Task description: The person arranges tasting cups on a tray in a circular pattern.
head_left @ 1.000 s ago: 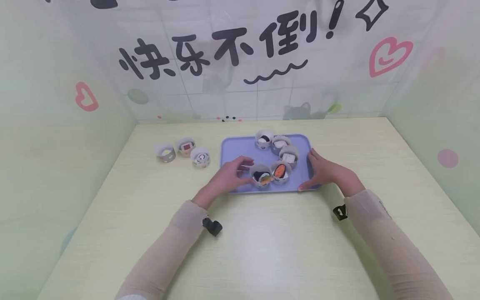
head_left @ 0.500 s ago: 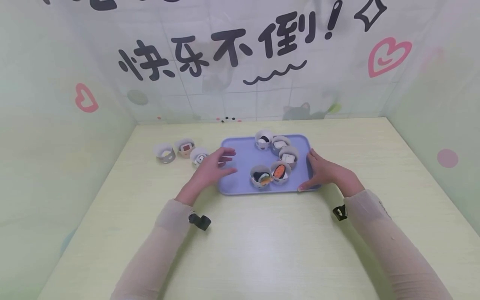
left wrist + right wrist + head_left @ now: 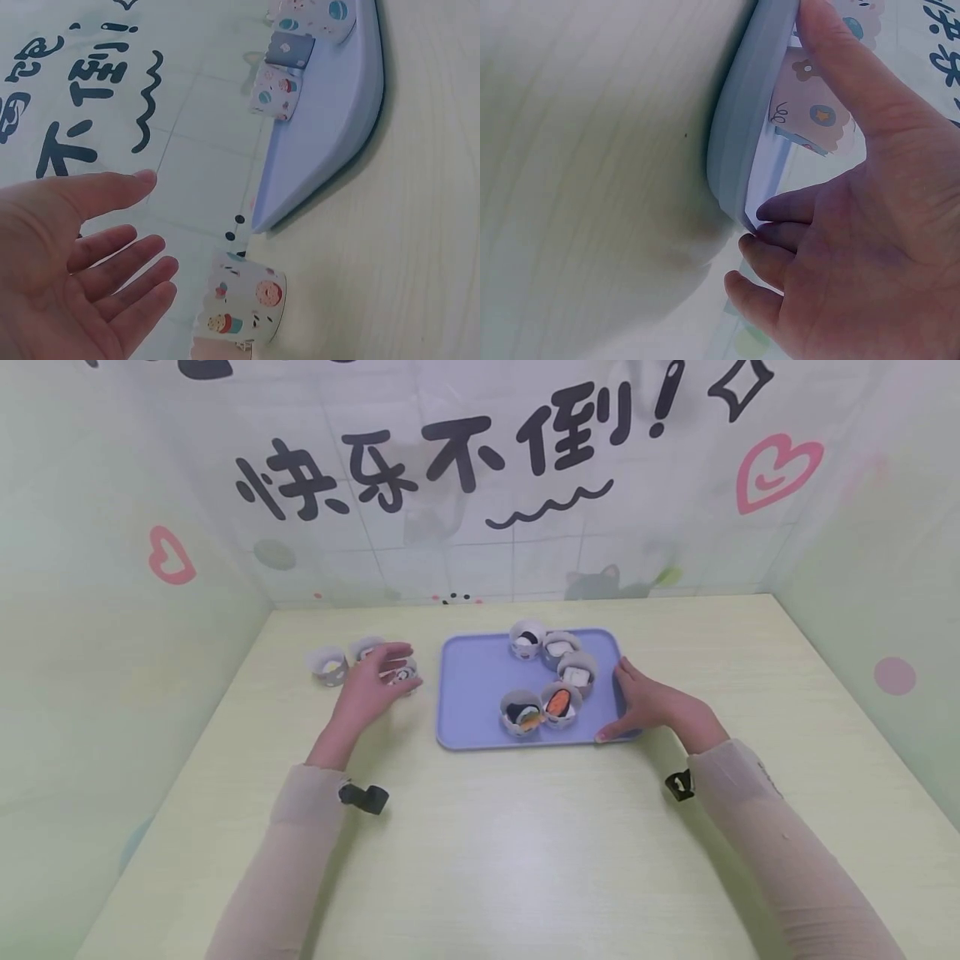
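Observation:
My left hand point(image 3: 365, 687) hovers at the left group of printed paper cups, thumb and fingers apart with nothing between them. Nearest to it is a paper cup with doughnut and cupcake prints point(image 3: 251, 296), holding a small round sushi-like piece; in the head view my fingertips overlap this cup. A cup behind it point(image 3: 365, 647) is partly covered by my hand. On the right, my right hand point(image 3: 651, 702) rests at the front right corner of the lilac tray point(image 3: 472, 693), its thumb on the front rim and its fingers spread along the right side.
Several paper cups stand on the tray, among them one with an orange-topped sushi piece point(image 3: 560, 703) and one with a seaweed-wrapped roll point(image 3: 522, 713). A grey cup point(image 3: 330, 668) sits at far left. Printed sheets point(image 3: 480, 568) wall the table's back and sides.
My left hand has left the seaweed-roll cup on the tray and moved left, across the tray's edge, to the left group of cups. My right hand stays at the tray.

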Demonstrator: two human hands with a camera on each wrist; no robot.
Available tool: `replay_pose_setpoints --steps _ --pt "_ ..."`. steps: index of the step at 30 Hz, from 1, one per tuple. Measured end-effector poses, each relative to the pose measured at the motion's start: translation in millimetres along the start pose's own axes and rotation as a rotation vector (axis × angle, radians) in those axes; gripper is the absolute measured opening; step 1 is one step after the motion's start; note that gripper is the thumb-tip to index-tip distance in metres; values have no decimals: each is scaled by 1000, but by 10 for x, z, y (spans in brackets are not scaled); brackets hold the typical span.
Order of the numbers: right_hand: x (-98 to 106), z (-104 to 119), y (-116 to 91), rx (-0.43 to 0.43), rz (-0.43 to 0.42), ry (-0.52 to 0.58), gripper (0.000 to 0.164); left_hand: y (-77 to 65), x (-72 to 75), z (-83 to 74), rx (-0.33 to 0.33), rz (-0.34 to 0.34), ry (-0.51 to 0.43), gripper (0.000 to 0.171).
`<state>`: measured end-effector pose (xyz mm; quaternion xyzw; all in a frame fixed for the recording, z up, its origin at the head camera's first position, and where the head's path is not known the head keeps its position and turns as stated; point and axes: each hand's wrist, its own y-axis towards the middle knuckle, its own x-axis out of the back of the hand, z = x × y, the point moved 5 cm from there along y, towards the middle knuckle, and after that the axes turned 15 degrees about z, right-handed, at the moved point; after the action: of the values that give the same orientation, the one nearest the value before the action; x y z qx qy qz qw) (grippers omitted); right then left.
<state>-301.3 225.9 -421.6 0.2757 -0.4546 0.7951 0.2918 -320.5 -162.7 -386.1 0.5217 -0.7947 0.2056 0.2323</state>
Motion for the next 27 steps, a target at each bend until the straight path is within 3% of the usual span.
replay_pose_setpoints --steps 11,20,27 --pt "3 15 -12 3 -3 -3 135 -123 191 247 81 -114 -58 58" --pt "-4 11 -10 6 -3 5 135 -110 173 438 147 -165 -158 61" --pt "0 7 -4 3 0 7 136 -82 104 487 200 -167 -146 68"
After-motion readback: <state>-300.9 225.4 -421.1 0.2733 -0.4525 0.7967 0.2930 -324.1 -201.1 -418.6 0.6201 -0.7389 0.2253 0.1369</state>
